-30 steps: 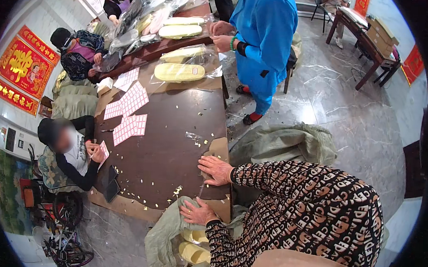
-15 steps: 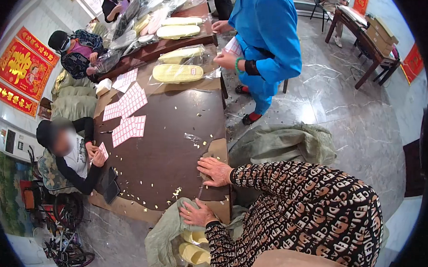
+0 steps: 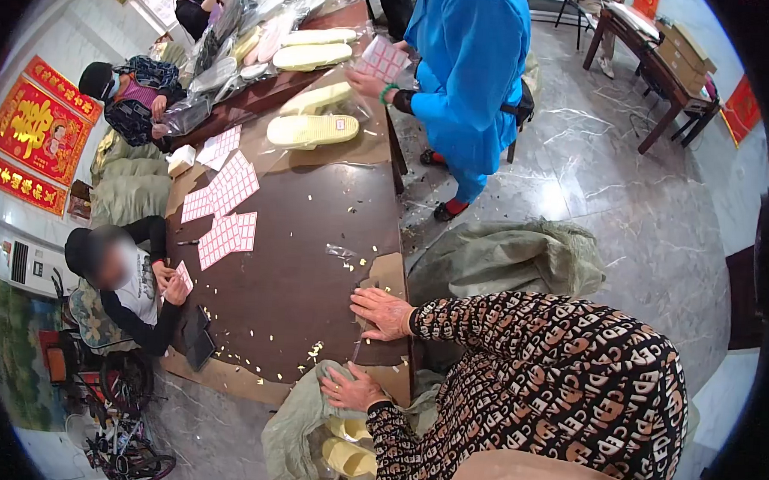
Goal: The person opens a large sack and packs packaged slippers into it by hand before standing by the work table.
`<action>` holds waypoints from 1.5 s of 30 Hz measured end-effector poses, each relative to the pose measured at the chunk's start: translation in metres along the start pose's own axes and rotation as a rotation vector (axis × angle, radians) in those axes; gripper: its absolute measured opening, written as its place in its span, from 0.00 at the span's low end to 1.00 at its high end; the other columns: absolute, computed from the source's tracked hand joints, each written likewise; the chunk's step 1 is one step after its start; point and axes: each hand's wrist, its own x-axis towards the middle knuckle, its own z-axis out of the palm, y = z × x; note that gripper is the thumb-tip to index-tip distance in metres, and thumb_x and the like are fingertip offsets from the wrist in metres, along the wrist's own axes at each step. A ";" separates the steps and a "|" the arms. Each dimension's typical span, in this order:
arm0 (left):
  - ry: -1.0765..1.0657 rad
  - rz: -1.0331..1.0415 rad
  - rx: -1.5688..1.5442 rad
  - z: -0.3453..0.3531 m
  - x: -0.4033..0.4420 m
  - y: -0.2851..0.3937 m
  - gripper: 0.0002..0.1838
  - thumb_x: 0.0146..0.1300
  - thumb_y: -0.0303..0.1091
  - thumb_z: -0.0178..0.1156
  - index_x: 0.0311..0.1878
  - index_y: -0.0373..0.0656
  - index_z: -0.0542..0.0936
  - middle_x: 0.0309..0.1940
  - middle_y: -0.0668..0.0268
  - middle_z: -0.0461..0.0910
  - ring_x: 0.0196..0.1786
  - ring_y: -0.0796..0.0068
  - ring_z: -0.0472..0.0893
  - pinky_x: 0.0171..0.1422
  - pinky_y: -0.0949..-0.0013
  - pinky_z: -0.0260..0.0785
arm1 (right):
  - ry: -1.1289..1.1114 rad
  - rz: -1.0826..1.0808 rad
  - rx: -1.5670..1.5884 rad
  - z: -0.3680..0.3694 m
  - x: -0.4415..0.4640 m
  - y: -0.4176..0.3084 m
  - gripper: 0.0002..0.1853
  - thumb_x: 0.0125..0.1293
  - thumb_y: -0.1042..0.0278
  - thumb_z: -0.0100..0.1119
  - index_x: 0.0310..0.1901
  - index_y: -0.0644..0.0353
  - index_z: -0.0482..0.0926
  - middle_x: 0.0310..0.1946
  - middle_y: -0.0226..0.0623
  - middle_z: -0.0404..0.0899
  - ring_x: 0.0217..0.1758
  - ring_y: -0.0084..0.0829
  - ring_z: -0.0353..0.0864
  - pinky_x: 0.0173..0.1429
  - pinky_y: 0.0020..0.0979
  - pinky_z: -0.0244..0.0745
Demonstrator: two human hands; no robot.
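Note:
My right hand (image 3: 383, 314) lies flat on the brown cardboard (image 3: 389, 274) at the near edge of the dark table, fingers spread, holding nothing. Below it in the head view, my left hand (image 3: 352, 388) rests with fingers apart at the table corner, on the mouth of a grey-green woven sack (image 3: 294, 442). Inside that sack, yellow slippers (image 3: 349, 458) show beside my left forearm. Small pale scraps (image 3: 314, 351) lie scattered on the tabletop beyond my hands.
A person in blue (image 3: 469, 81) stands by the table holding a label sheet (image 3: 382, 60). Another person (image 3: 130, 272) sits across. Label sheets (image 3: 228, 237), bagged yellow slippers (image 3: 312, 131) and a dark phone-like object (image 3: 195, 339) lie on the table. Another sack (image 3: 512, 258) lies on the floor.
The person in blue has raised the label sheet over the table, and a label now shows on the near yellow slipper. My hands stay nearly in place.

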 end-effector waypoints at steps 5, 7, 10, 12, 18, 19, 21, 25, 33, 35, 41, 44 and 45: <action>-0.005 -0.013 -0.009 0.000 0.000 0.000 0.31 0.69 0.60 0.48 0.67 0.49 0.70 0.69 0.56 0.65 0.71 0.53 0.62 0.71 0.42 0.50 | -0.014 0.004 0.004 -0.002 0.000 -0.001 0.39 0.59 0.44 0.62 0.64 0.66 0.68 0.68 0.50 0.62 0.75 0.47 0.55 0.77 0.46 0.50; -0.005 -0.021 -0.008 0.001 0.000 -0.001 0.31 0.69 0.59 0.48 0.67 0.49 0.70 0.69 0.56 0.65 0.71 0.53 0.63 0.71 0.42 0.51 | -0.013 -0.001 -0.003 -0.003 0.000 -0.001 0.39 0.59 0.44 0.62 0.64 0.66 0.68 0.68 0.49 0.62 0.75 0.47 0.55 0.77 0.47 0.50; 0.025 0.004 -0.004 0.007 0.000 -0.005 0.31 0.68 0.59 0.49 0.67 0.50 0.71 0.69 0.57 0.65 0.71 0.53 0.63 0.70 0.42 0.52 | -0.009 -0.007 -0.015 -0.003 0.000 -0.001 0.38 0.59 0.43 0.61 0.64 0.65 0.69 0.68 0.49 0.62 0.75 0.47 0.56 0.76 0.47 0.51; 0.023 0.002 0.002 0.004 0.000 -0.003 0.31 0.68 0.59 0.49 0.67 0.50 0.71 0.68 0.57 0.66 0.71 0.53 0.64 0.70 0.42 0.52 | -0.008 -0.007 -0.004 -0.001 0.000 0.000 0.39 0.58 0.45 0.63 0.63 0.66 0.69 0.68 0.50 0.62 0.75 0.48 0.56 0.77 0.47 0.50; 0.017 -0.003 0.012 0.002 -0.001 -0.001 0.30 0.68 0.58 0.49 0.66 0.50 0.71 0.67 0.57 0.67 0.70 0.52 0.64 0.69 0.43 0.52 | -0.041 -0.009 -0.007 -0.006 0.001 -0.001 0.38 0.59 0.45 0.62 0.64 0.65 0.68 0.68 0.50 0.62 0.75 0.48 0.55 0.76 0.47 0.51; 0.018 -0.005 0.013 0.002 -0.001 -0.001 0.30 0.68 0.58 0.49 0.66 0.50 0.71 0.67 0.57 0.67 0.70 0.52 0.64 0.69 0.43 0.52 | -0.025 -0.015 0.002 -0.006 0.001 -0.001 0.39 0.57 0.45 0.63 0.63 0.66 0.69 0.68 0.50 0.62 0.75 0.48 0.56 0.76 0.47 0.51; 0.018 -0.003 0.014 0.002 -0.001 -0.002 0.30 0.69 0.58 0.49 0.67 0.49 0.71 0.67 0.56 0.67 0.70 0.52 0.64 0.70 0.43 0.52 | 0.007 -0.024 0.019 -0.005 0.000 0.000 0.39 0.55 0.47 0.66 0.62 0.67 0.69 0.67 0.51 0.63 0.74 0.48 0.56 0.76 0.46 0.51; 0.009 -0.008 0.014 0.000 -0.001 -0.001 0.30 0.69 0.58 0.49 0.67 0.49 0.71 0.67 0.56 0.67 0.70 0.52 0.64 0.70 0.44 0.53 | -0.002 -0.024 0.023 -0.007 0.001 -0.001 0.38 0.56 0.48 0.65 0.62 0.67 0.70 0.67 0.51 0.64 0.74 0.48 0.57 0.76 0.47 0.51; 0.019 -0.004 0.026 0.002 -0.001 -0.001 0.30 0.69 0.57 0.49 0.66 0.49 0.71 0.67 0.56 0.67 0.70 0.52 0.64 0.70 0.45 0.53 | 0.011 -0.039 0.042 -0.007 0.000 0.001 0.37 0.56 0.48 0.65 0.62 0.67 0.70 0.66 0.51 0.64 0.74 0.48 0.57 0.76 0.47 0.51; 0.019 -0.002 0.032 0.002 -0.001 -0.001 0.30 0.69 0.57 0.49 0.66 0.48 0.71 0.67 0.56 0.67 0.70 0.52 0.64 0.70 0.45 0.53 | 0.004 -0.036 0.040 -0.006 0.000 0.001 0.37 0.56 0.48 0.65 0.62 0.67 0.70 0.66 0.51 0.64 0.74 0.48 0.57 0.76 0.47 0.51; 0.019 0.008 0.036 0.000 -0.002 -0.001 0.30 0.69 0.57 0.49 0.66 0.47 0.71 0.67 0.56 0.67 0.70 0.53 0.64 0.70 0.46 0.53 | -0.005 -0.039 0.041 -0.008 0.000 0.001 0.37 0.56 0.49 0.65 0.61 0.66 0.70 0.66 0.50 0.64 0.74 0.48 0.57 0.76 0.47 0.50; 0.014 0.008 0.041 0.001 0.000 -0.001 0.30 0.69 0.57 0.49 0.66 0.47 0.71 0.67 0.56 0.67 0.70 0.53 0.64 0.70 0.46 0.53 | -0.012 -0.053 0.063 -0.006 0.001 0.005 0.37 0.55 0.49 0.65 0.61 0.66 0.70 0.67 0.50 0.64 0.74 0.48 0.57 0.76 0.47 0.50; 0.012 0.008 0.044 0.003 0.000 -0.002 0.30 0.69 0.57 0.49 0.66 0.47 0.71 0.67 0.56 0.67 0.70 0.53 0.64 0.70 0.46 0.53 | -0.015 -0.060 0.075 -0.006 0.001 0.006 0.37 0.55 0.49 0.65 0.61 0.66 0.70 0.67 0.49 0.64 0.74 0.48 0.57 0.76 0.47 0.50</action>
